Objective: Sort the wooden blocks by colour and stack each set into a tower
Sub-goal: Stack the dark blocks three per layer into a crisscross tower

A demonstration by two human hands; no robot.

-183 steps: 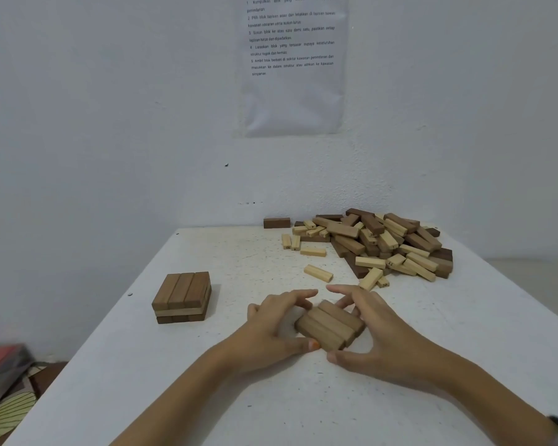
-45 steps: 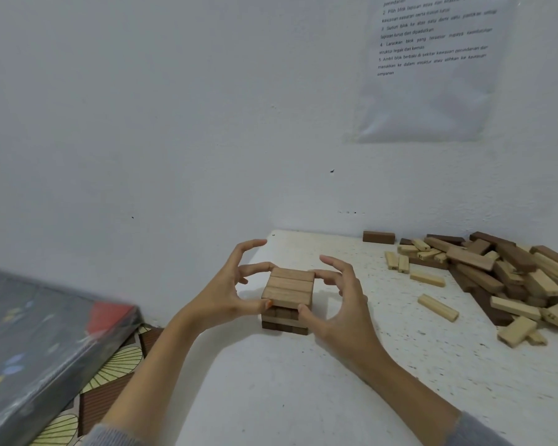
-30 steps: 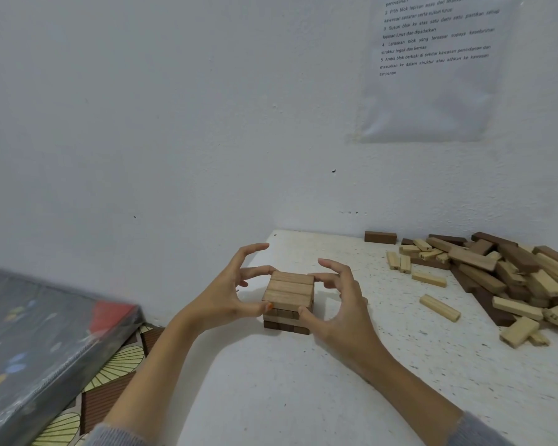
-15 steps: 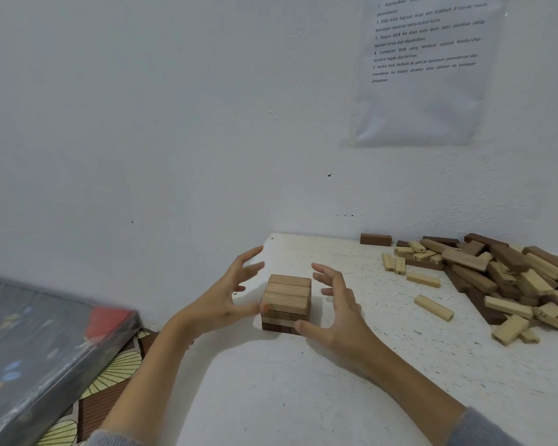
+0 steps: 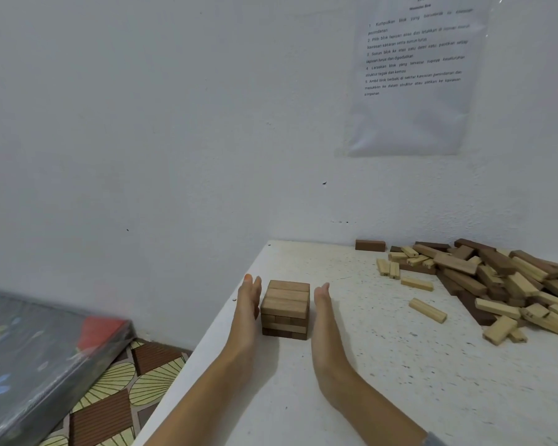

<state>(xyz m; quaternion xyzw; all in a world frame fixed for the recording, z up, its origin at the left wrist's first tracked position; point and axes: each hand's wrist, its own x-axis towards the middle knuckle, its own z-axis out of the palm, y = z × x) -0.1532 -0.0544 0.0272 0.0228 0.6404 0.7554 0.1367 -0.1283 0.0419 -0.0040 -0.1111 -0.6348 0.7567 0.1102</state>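
**A:** Which step are we on?

**B:** Squaring up, I'd say. A short tower (image 5: 285, 309) of brown blocks stands near the left edge of the white table (image 5: 368, 375). Three blocks lie side by side on its top layer, and the layers under it run crosswise. The left hand (image 5: 248, 304) and the right hand (image 5: 323, 309) stand on edge either side of it, fingers straight and together, gripping nothing.

**A:** Are they pressing on it?

**B:** The left looks to be against the tower's side, and the right may be just off it. From this angle I can't be sure of either.

**A:** And the rest of the wood?

**B:** Not yet sorted. A big pile (image 5: 496, 284) of pale and dark blocks lies at the far right, well apart from the tower. One pale block (image 5: 427, 310) lies loose on its near side (and a lone dark block (image 5: 369, 245) sits by the wall).

**A:** So what next?

**B:** Probably draw both palms away without nudging the layers, then reach right for three more blocks of the matching brown. They need picking out from among the pale ones. Then they go crosswise to the top layer, flush at the edges, or the tower may lean as it grows.
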